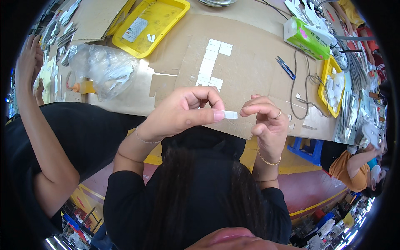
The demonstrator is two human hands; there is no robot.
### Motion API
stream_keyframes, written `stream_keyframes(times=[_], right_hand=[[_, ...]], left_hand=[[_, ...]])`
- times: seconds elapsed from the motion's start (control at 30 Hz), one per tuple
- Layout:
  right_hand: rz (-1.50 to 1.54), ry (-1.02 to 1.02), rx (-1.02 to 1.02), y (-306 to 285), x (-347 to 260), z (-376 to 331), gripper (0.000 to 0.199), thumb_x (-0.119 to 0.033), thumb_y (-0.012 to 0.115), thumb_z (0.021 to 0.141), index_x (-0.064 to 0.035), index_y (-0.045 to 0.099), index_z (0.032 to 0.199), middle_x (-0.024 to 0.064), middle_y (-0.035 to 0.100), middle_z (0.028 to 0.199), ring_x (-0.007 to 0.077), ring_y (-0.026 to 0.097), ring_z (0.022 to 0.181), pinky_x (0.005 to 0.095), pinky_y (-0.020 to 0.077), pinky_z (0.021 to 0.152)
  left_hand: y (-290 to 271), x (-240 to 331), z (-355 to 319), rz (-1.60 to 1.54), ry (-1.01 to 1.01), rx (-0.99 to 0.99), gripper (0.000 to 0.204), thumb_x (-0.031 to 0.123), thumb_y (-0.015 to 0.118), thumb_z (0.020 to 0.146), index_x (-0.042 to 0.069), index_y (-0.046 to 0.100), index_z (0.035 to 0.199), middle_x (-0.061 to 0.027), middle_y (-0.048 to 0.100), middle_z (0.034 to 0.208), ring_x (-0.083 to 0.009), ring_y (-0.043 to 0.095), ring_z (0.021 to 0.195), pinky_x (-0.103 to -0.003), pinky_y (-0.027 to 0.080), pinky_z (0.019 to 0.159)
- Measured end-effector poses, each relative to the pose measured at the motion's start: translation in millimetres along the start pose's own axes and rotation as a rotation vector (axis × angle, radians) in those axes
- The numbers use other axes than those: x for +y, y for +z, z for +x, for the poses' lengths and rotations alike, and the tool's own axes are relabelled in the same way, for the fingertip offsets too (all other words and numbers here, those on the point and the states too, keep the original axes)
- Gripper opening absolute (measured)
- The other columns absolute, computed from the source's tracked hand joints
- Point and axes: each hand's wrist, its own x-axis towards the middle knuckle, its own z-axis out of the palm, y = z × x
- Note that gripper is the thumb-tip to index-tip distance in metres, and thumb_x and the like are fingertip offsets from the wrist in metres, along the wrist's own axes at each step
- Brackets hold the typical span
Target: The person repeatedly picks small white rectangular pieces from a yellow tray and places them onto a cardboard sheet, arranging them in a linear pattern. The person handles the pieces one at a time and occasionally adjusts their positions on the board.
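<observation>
My left hand (185,110) pinches a small white rectangular strip (231,115) between thumb and forefinger, with its free end pointing right. Just past that end, my right hand (270,123) is curled with thumb and fingertips apart, and nothing shows between them. Beyond both hands, white rectangular pieces (207,64) lie edge to edge in a column on the cardboard (246,54), with a few set to its right side.
A yellow tray (164,35) with small white pieces stands far left, beside a clear plastic bag (102,68). At right are blue-handled snips (286,68), a green tissue box (306,39), a cable and a yellow basket (321,89). A co-worker's arm (46,137) is at left.
</observation>
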Motion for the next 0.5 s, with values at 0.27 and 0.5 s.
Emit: stream_keyframes(times=[0.27, 0.5], right_hand=[[-0.004, 0.135, 0.02, 2, 3, -4, 0.004, -0.002, 0.068, 0.087, 0.002, 0.069, 0.088, 0.0081, 0.065, 0.086, 0.014, 0.059, 0.082, 0.0256, 0.0464, 0.073], [-0.017, 0.103, 0.041, -3, 15, -10, 0.007, -0.004, 0.065, 0.089, 0.0016, 0.065, 0.085, 0.0077, 0.063, 0.084, 0.0134, 0.057, 0.078, 0.0248, 0.0448, 0.072]], left_hand=[[-10, -13, 6, 0.039, 0.051, 0.053, 0.012, 0.015, 0.069, 0.09, 0.004, 0.066, 0.09, 0.0034, 0.057, 0.086, -0.0052, 0.05, 0.079, -0.021, 0.04, 0.073], [-111, -17, 34, 0.612, 0.791, 1.038, 0.013, 0.013, 0.071, 0.088, 0.001, 0.072, 0.093, -0.0022, 0.064, 0.083, -0.0109, 0.056, 0.078, -0.026, 0.045, 0.073]])
